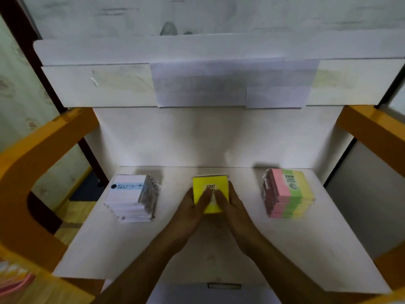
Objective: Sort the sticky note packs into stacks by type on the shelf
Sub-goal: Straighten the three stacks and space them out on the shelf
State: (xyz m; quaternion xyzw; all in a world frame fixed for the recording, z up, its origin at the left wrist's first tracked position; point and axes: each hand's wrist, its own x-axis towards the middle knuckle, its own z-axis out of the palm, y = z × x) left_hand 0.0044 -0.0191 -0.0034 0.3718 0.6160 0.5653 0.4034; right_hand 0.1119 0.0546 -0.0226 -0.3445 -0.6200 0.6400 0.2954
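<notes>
Three stacks of sticky note packs stand on the white shelf. A white stack with a blue label is on the left. In the middle sits a yellow stack marked 2207. On the right is a pink, green and yellow striped stack marked 2209. My left hand and my right hand grip the yellow stack from its two sides, thumbs lying on its top pack. The near side of the yellow stack is hidden behind my hands.
Orange frame arms flank the shelf on both sides. A white upper shelf front with taped paper sheets hangs above the back. A slot label holder sits at the shelf's front edge.
</notes>
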